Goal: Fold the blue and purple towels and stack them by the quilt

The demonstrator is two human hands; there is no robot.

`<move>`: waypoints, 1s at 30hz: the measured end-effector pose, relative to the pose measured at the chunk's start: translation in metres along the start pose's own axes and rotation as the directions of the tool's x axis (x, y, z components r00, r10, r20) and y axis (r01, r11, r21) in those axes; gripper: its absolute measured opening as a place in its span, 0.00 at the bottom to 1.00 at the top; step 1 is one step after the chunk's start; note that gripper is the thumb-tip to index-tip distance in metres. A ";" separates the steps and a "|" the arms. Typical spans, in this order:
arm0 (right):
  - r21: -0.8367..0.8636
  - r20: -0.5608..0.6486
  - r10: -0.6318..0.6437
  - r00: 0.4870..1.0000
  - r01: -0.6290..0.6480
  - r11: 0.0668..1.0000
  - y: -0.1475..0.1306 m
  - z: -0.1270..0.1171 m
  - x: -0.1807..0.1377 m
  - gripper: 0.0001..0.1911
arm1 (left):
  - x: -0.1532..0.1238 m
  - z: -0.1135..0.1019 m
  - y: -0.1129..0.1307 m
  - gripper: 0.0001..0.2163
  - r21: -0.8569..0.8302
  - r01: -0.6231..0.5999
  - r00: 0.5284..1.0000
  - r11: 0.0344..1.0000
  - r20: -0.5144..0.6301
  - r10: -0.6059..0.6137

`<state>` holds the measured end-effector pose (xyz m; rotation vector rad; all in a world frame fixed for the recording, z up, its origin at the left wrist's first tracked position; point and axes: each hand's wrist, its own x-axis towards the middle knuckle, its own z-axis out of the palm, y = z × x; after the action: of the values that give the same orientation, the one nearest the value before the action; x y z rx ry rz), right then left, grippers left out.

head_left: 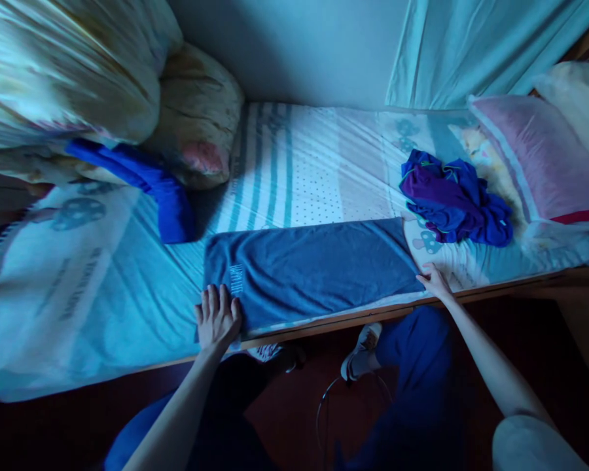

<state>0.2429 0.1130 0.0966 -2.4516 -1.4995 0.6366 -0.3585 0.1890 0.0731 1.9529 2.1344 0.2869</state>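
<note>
A dark blue-grey towel (314,265) lies spread lengthwise along the front edge of the bed, with slight wrinkles and light lettering near its left end. My left hand (218,316) rests flat on the towel's near left corner, fingers stretched out. At the opposite end, my right hand (434,280) pinches the near right corner between thumb and fingers.
Crumpled blue and purple clothing (454,199) sits on the bed sheet (319,176) to the right, beside a pink pillow (544,154). To the left lie a folded blue cloth (169,203) and large stuffed bundles (196,118). A wooden bed edge (334,323) runs along the front.
</note>
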 end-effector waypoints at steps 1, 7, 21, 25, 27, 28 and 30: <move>-0.031 -0.072 -0.061 0.996 0.059 0.998 -0.008 -0.001 -0.001 0.19 | -0.001 0.000 0.000 0.32 -0.001 0.000 1.000 1.000 0.001 0.000; -0.196 -0.170 -0.394 0.903 0.361 0.912 -0.075 0.027 -0.005 0.28 | -0.003 0.001 0.003 0.32 -0.020 0.002 1.000 1.000 -0.030 -0.003; -0.319 -0.051 -0.450 0.892 0.412 0.854 -0.079 0.054 -0.008 0.32 | -0.006 0.002 0.006 0.30 -0.088 0.008 0.996 0.996 -0.090 -0.016; -0.303 -0.132 -0.434 0.891 0.381 0.874 -0.104 0.048 0.036 0.32 | -0.006 0.003 0.003 0.30 -0.105 -0.015 0.992 0.994 -0.130 0.001; -0.289 -0.092 -0.420 0.903 0.380 0.879 -0.109 0.050 0.066 0.33 | -0.006 0.003 0.002 0.30 -0.107 -0.017 0.991 0.994 -0.136 0.002; -0.284 -0.067 -0.401 0.914 0.368 0.885 -0.110 0.051 0.082 0.33 | -0.006 0.003 0.001 0.30 -0.106 -0.013 0.991 0.994 -0.132 -0.001; -0.282 -0.047 -0.332 0.942 0.306 0.909 -0.109 0.055 0.112 0.33 | -0.006 0.003 0.001 0.30 -0.103 -0.003 0.993 0.995 -0.114 -0.009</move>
<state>0.1756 0.2599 0.0608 -2.2936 -2.0043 0.2629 -0.3562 0.1830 0.0711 1.9186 2.1450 0.5094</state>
